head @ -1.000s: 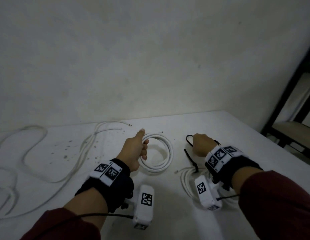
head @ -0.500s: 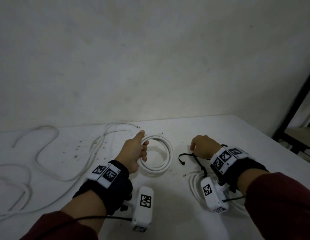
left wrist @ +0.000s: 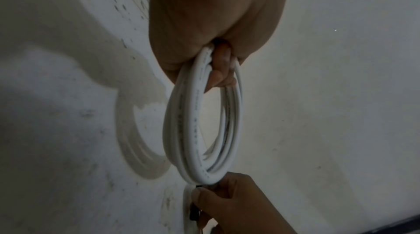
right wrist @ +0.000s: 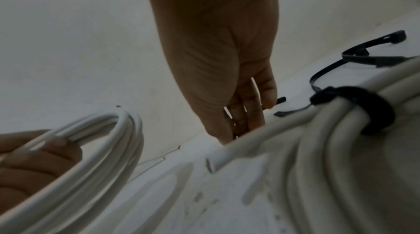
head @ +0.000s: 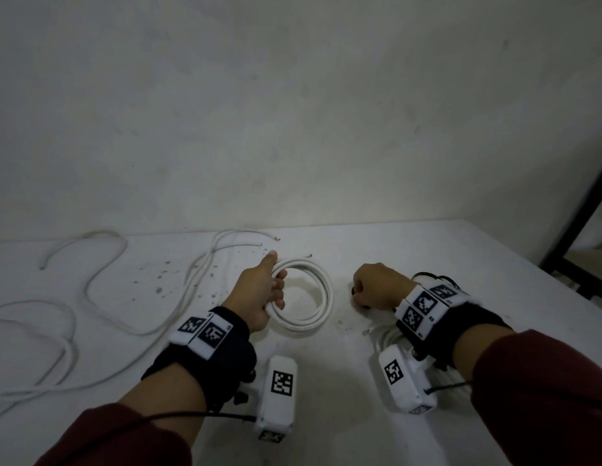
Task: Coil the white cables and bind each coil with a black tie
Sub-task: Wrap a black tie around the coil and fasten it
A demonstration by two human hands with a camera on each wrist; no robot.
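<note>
White cable coil (head: 306, 299) clamped in left hand (head: 259, 294) grip, print unreadable, right hand (head: 380, 287) pinching black tie (left wrist: 194, 215).

I'm getting dim, grey, grainy footage in all 3 views. The head view bows at its edges and darkens toward the corners. In the left wrist view the coil (left wrist: 202, 121) throws a soft shadow on the table (left wrist: 318, 112). The right wrist view is smeared, its nearest cables (right wrist: 329, 175) out of focus.
</note>
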